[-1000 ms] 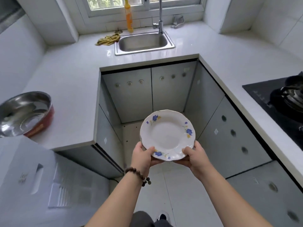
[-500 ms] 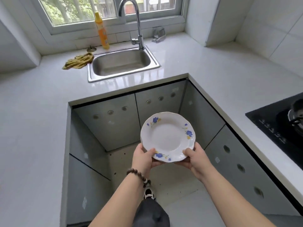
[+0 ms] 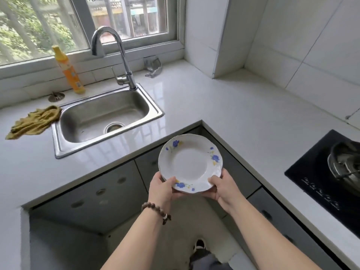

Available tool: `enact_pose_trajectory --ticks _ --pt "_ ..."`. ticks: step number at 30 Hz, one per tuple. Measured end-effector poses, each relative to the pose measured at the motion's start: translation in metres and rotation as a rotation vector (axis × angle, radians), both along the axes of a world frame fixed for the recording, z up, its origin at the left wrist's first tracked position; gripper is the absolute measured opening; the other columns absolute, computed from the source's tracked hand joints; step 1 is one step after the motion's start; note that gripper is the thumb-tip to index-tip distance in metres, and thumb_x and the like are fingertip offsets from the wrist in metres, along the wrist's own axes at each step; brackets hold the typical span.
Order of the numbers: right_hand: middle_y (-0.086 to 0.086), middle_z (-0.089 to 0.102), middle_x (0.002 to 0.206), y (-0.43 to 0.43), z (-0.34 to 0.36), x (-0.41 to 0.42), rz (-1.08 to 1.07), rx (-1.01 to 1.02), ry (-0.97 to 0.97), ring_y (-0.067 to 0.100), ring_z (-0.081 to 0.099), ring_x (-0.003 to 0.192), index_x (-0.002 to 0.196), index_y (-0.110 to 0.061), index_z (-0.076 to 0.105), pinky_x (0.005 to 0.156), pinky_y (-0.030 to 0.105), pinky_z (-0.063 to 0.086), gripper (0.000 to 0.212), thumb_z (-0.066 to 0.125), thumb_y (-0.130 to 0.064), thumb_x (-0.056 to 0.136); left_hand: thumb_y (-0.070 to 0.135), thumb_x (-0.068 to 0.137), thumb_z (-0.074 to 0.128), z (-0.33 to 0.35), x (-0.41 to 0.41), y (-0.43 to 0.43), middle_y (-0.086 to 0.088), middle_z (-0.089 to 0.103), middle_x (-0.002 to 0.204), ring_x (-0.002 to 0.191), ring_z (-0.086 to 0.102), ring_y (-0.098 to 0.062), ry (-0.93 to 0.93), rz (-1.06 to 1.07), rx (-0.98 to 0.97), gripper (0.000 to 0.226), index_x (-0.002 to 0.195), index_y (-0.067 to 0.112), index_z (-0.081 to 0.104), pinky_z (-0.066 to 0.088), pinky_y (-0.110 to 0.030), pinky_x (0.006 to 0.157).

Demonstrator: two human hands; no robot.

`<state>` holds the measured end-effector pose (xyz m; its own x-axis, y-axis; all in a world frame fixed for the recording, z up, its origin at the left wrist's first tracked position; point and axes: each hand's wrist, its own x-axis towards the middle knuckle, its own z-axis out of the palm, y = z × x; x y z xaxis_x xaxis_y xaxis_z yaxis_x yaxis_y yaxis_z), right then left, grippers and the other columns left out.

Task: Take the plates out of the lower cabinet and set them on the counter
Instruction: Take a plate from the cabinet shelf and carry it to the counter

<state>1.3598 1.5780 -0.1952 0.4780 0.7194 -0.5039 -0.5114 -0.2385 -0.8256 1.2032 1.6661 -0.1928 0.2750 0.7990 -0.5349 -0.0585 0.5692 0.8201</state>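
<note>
A white plate (image 3: 190, 162) with blue flowers on its scalloped rim is held in the air at the inner corner of the white counter (image 3: 224, 106). My left hand (image 3: 162, 189) grips its near left edge, thumb on top. My right hand (image 3: 223, 187) grips its near right edge the same way. A second rim seems to show under the plate at the left, so it may be a small stack. The grey lower cabinet doors (image 3: 93, 193) below the counter are closed.
A steel sink (image 3: 101, 117) with a tall tap (image 3: 116, 55) sits at the back left. An orange bottle (image 3: 69, 71) and a yellow cloth (image 3: 35, 121) lie beside it. A black hob (image 3: 329, 178) with a burner is at the right. My shoe shows below.
My view has risen and turned right; the steel bowl at the left is out of sight. Both hands have lifted the plate up to counter height near the corner.
</note>
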Motion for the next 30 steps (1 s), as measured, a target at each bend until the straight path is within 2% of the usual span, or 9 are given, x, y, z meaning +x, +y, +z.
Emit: enact_pose_trajectory --ticks 5,9,14,20,24,30 --pt "0.006 0.064 0.12 0.041 -0.005 0.043 -0.03 0.019 0.007 0.03 0.068 0.1 0.127 -0.023 0.048 0.067 0.045 0.06 0.043 0.047 0.003 0.092 -0.004 0.09 0.055 -0.003 0.046 0.05 -0.021 0.066 0.106 0.08 0.074 -0.03 -0.029 -0.047 -0.008 0.019 0.105 0.007 0.054 0.06 -0.04 0.058" --pt "0.007 0.06 0.127 0.076 -0.015 0.088 -0.067 0.047 0.008 0.033 0.064 0.107 0.136 -0.023 0.045 0.069 0.048 0.06 0.051 0.047 0.003 0.092 -0.002 0.091 0.056 -0.005 0.095 0.089 -0.018 0.067 0.107 0.083 0.074 -0.032 -0.043 -0.097 -0.004 0.021 0.108 0.01 0.054 0.06 -0.039 0.058" --pt "0.008 0.059 0.129 0.124 -0.017 0.155 -0.153 0.076 0.027 0.036 0.063 0.108 0.136 -0.023 0.044 0.068 0.049 0.059 0.052 0.045 0.004 0.091 -0.003 0.091 0.057 0.002 0.171 0.146 -0.017 0.066 0.105 0.082 0.073 -0.033 -0.043 -0.166 -0.002 0.022 0.108 0.01 0.054 0.06 -0.037 0.054" --pt "0.008 0.062 0.12 0.157 -0.006 0.227 -0.256 0.084 0.048 0.037 0.065 0.1 0.113 -0.029 0.053 0.06 0.043 0.059 0.044 0.041 0.008 0.091 -0.006 0.092 0.054 0.01 0.255 0.19 -0.023 0.064 0.109 0.085 0.071 -0.041 -0.044 -0.263 -0.014 0.028 0.115 0.009 0.053 0.061 -0.042 0.056" --pt "0.008 0.063 0.116 0.169 -0.003 0.262 -0.309 0.076 0.047 0.036 0.065 0.098 0.11 -0.028 0.053 0.057 0.042 0.059 0.044 0.039 0.009 0.091 -0.004 0.092 0.054 0.006 0.3 0.211 -0.024 0.063 0.111 0.084 0.071 -0.042 -0.022 -0.33 -0.049 0.032 0.12 0.009 0.05 0.061 -0.043 0.058" --pt "0.006 0.063 0.109 0.185 -0.007 0.297 -0.425 0.068 0.085 0.035 0.066 0.092 0.103 -0.022 0.05 0.053 0.039 0.059 0.036 0.04 0.01 0.091 -0.006 0.092 0.052 0.001 0.349 0.239 -0.025 0.066 0.099 0.073 0.073 -0.039 -0.025 -0.416 -0.088 0.034 0.124 0.007 0.049 0.06 -0.04 0.053"
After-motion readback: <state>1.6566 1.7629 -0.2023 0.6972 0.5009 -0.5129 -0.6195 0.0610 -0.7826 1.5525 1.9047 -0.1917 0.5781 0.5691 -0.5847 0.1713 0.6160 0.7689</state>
